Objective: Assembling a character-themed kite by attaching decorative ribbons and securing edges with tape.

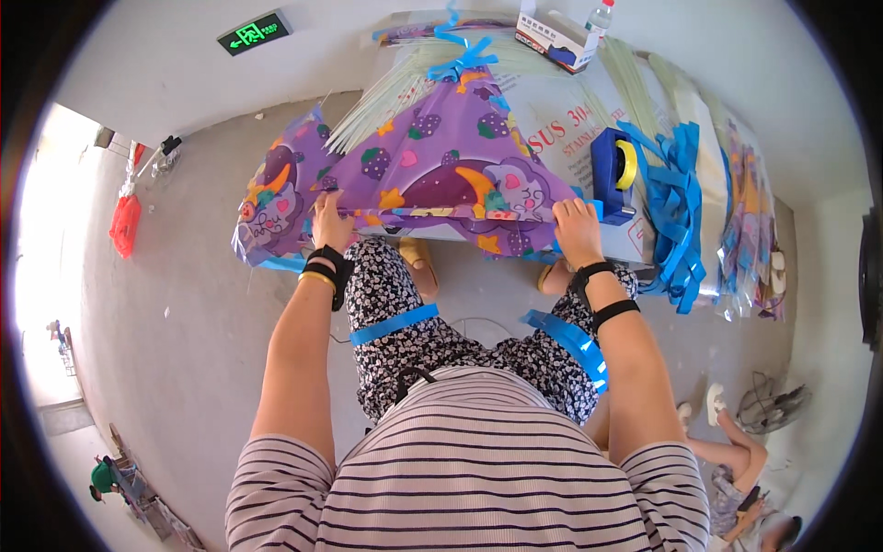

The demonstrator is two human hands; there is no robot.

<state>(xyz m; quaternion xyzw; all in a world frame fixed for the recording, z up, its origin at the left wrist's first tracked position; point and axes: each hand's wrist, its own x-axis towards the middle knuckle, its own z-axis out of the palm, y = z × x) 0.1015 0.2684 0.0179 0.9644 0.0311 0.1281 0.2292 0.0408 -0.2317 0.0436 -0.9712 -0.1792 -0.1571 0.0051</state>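
A purple kite (432,166) printed with grapes, stars and cartoon figures lies across the near side of the work surface, its pointed end away from me. My left hand (331,224) pinches its near edge at the left end. At the right end my right hand (578,230) grips the same edge, which runs straight between the hands as a narrow folded band. Light-blue ribbon (463,60) lies at the far tip. Beside my left hand is another purple printed sheet (276,189). A blue tape dispenser (611,175) with yellow tape stands just beyond my right hand.
Blue strips (676,216) hang over the surface's right edge, near more printed sheets (743,207). Thin pale sticks (391,97) lie at the back left. A box (556,39) and a bottle (600,17) stand at the back. A person (736,465) sits behind me at right, near a fan (773,402).
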